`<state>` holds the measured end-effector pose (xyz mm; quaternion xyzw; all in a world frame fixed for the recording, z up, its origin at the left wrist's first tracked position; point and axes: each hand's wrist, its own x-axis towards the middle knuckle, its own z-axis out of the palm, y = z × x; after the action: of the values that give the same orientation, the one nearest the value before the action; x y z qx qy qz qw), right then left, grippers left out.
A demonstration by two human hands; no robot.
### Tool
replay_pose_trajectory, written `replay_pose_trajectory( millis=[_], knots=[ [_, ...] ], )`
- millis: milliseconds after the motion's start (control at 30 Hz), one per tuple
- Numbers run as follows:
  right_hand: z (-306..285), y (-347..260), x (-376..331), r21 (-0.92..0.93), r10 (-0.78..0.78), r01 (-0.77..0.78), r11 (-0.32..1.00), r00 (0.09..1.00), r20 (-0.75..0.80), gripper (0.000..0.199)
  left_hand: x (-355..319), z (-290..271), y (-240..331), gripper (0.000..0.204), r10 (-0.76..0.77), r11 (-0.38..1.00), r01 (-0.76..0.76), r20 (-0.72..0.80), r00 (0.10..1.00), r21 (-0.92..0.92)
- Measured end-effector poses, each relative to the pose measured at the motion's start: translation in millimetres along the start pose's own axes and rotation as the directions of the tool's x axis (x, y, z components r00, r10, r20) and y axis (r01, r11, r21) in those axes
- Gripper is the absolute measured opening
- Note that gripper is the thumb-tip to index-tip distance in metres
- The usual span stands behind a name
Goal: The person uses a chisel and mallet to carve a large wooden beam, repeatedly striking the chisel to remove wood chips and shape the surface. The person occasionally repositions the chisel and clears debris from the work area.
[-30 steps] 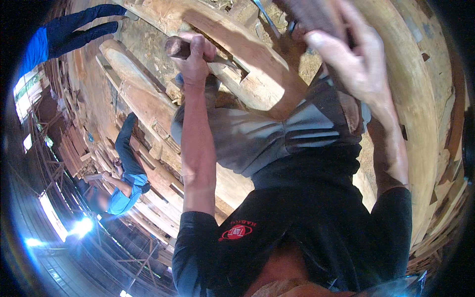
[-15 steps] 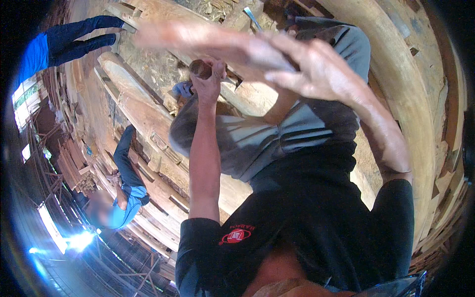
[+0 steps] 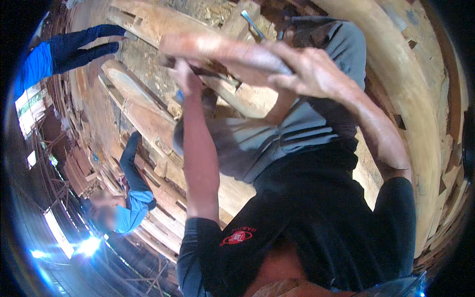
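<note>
My right hand (image 3: 314,74) is closed around the narrow end of a thick wooden mallet (image 3: 213,52), its pale grip running into a broad reddish head. That head reaches left over my left hand (image 3: 185,79), smeared by motion. My left hand is closed on a brown wooden handle, which now sits mostly hidden beneath the mallet head; whether the two touch, I cannot tell. Both hands are above my bent legs in grey trousers (image 3: 247,138). Beyond the mallet, a flat-bladed chisel (image 3: 252,24) with a bluish sheen rests by a wood block.
Long hewn timbers (image 3: 143,99) lie to the left, and a large curved plank (image 3: 410,123) bends along the right. Wood chips (image 3: 213,15) litter the far side. One person in blue (image 3: 128,208) is low among the timbers; another in dark trousers (image 3: 84,47) stands at far left.
The mallet head has swung back to the right and now covers the handle's round end, which showed earlier. My left hand has shifted left and slightly away from me.
</note>
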<state>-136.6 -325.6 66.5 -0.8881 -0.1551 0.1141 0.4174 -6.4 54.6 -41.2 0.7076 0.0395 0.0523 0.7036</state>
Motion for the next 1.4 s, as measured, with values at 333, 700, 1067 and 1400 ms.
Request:
replay_pose_trajectory(
  millis=[333,700,1067,1400],
  knots=[
    [-36,-10,-10,0.661,0.191,0.196,0.725,0.863,-0.467,0.075,-38,63,50,0.018,-0.045,0.998,0.033,0.223,0.974,0.055],
    [5,-15,12,0.136,-0.025,0.022,0.99,0.999,0.022,0.074,-73,45,18,0.028,0.07,0.988,-0.087,0.134,0.988,0.126],
    [-4,-31,20,0.117,-0.115,0.139,0.983,0.974,-0.195,0.063,-58,44,20,0.02,0.395,0.813,-0.511,0.381,0.836,0.279],
    [-8,4,-4,0.508,0.159,0.074,0.858,0.903,-0.4,0.069,-29,79,62,0.023,0.074,0.997,-0.071,0.237,0.969,-0.023]
  ],
)
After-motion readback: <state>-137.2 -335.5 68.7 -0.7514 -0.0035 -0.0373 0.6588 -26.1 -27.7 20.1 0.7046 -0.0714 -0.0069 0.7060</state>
